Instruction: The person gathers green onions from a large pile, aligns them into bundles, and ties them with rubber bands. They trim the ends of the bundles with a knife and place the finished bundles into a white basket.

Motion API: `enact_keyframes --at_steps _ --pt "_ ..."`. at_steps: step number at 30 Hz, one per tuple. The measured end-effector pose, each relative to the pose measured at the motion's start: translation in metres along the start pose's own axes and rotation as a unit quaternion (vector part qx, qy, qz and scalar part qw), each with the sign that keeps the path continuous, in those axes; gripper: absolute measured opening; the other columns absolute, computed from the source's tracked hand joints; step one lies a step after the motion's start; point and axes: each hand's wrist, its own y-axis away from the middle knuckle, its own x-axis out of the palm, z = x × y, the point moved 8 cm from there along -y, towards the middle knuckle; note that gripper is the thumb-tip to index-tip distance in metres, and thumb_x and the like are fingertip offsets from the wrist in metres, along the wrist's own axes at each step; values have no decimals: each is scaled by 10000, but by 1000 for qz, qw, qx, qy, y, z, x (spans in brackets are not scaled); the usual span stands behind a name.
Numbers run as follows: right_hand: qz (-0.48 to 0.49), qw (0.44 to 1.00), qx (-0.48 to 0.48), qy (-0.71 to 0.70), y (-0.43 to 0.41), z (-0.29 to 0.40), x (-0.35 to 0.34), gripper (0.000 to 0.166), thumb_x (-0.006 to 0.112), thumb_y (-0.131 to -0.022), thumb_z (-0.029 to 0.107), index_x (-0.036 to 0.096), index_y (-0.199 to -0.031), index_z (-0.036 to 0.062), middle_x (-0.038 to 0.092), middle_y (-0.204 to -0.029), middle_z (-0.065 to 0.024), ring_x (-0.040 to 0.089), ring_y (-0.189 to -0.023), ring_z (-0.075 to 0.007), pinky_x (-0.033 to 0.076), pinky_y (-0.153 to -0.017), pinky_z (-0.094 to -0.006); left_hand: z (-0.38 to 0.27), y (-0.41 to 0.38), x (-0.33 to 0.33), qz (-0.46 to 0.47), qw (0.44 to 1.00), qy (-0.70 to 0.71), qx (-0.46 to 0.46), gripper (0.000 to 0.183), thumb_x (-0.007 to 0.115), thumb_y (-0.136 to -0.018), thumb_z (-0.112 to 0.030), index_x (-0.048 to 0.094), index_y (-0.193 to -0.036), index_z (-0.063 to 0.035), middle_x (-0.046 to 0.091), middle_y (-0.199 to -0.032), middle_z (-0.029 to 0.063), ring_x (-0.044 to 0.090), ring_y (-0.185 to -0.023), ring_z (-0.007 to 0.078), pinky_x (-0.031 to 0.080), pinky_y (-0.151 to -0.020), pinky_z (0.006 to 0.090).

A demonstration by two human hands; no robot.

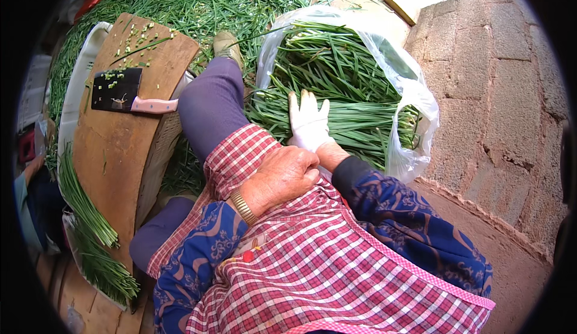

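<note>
My right hand [308, 122], in a white glove, lies flat with fingers spread on long garlic chives [356, 120]. These fill an open clear plastic bag [408, 90] in front of me. My bare left hand [286, 171], with a gold watch at its wrist, is curled into a fist against my red checked apron [288, 271]. Its fingertips are hidden, and no object shows in it. On my left, a cleaver [118, 89] with a pink handle lies on a wooden board [121, 153], and cut white stem pieces [139, 41] are scattered over blade and board.
Two chive bundles [88, 198] lie along the board's near left edge. The board rests on a white plastic basket [74, 95]. Loose green leaves [203, 0] cover the floor ahead. A block wall [478, 86] rises on the right. Another person's arm [32, 169] shows at far left.
</note>
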Motion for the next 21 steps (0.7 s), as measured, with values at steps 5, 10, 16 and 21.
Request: enact_keyframes --at_steps 5,10,16,21 --pt "-10 999 -30 -21 -13 -7 -3 731 647 -745 140 403 -1418 -8 603 -1022 -144 588 -978 -311 419 -849 -467 4 2 -2 -16 1000 2 1 160 655 -807 -181 702 -862 -38 679 -807 150 666 -785 328 521 -706 429" --pt "-96 992 -63 -59 -8 -24 -17 174 645 -694 121 576 -849 83 651 -765 -132 649 -742 -344 465 -681 -445 2 4 -5 -9 1000 -3 0 152 653 -805 -173 698 -862 -40 675 -816 147 661 -791 327 523 -713 427" --pt "-209 970 -74 -104 13 -52 -70 271 716 -618 133 567 -837 74 616 -709 -125 637 -695 -344 504 -630 -443 3 9 -5 -32 999 14 27 142 645 -806 -163 687 -856 -37 671 -812 150 660 -794 330 524 -720 422" --pt "-315 929 -49 -187 22 -97 -131 259 738 -640 108 620 -865 64 635 -760 -142 634 -716 -370 520 -643 -422 4 7 -5 -37 998 18 38 138 634 -804 -157 688 -855 -40 669 -812 153 655 -788 336 521 -717 424"
